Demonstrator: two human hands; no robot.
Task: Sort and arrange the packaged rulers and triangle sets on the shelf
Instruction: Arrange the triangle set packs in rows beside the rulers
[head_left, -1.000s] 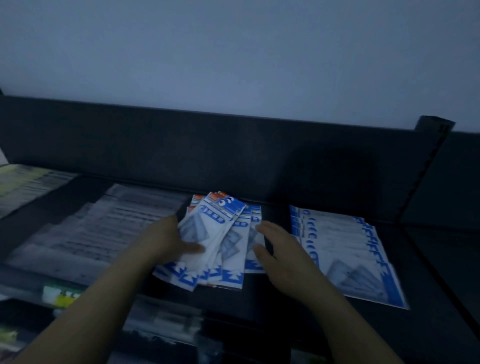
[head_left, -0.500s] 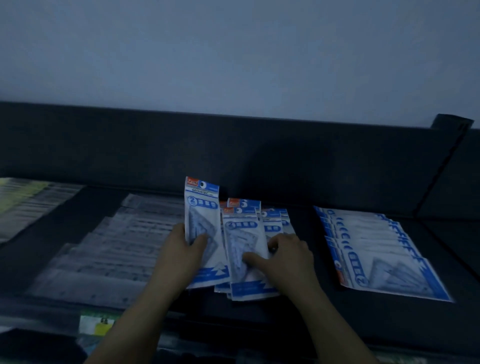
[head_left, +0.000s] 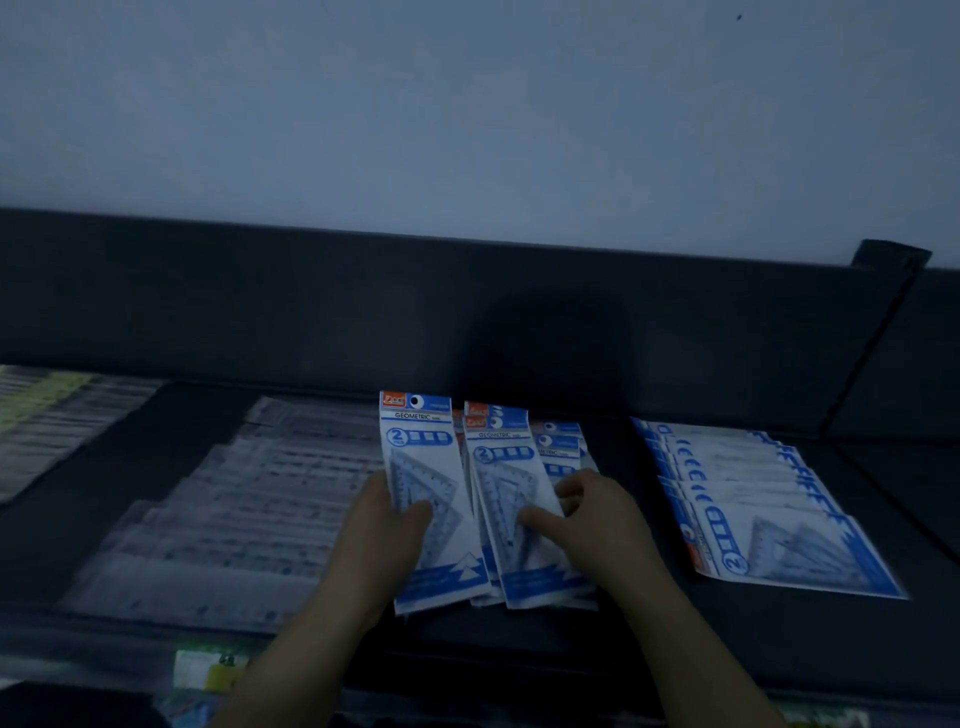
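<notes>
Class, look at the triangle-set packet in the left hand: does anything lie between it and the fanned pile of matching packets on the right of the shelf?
Yes. The middle stack of packets, under the right hand, lies between the left hand's packet and the fanned pile. Past that stack only bare shelf shows.

Both hands (head_left: 597, 525) grasp triangle-set packs (head_left: 511, 499)

Left triangle-set packet (head_left: 423, 493), nearest the ruler packs (head_left: 244, 499): header reads "GEOMETRIC", with a circled "2" below. Packet just right of it (head_left: 511, 509): the same "GEOMETRIC" and circled "2". Red brand tag on both: illegible. Sideways stack far right (head_left: 769, 514): circled "2".
</notes>
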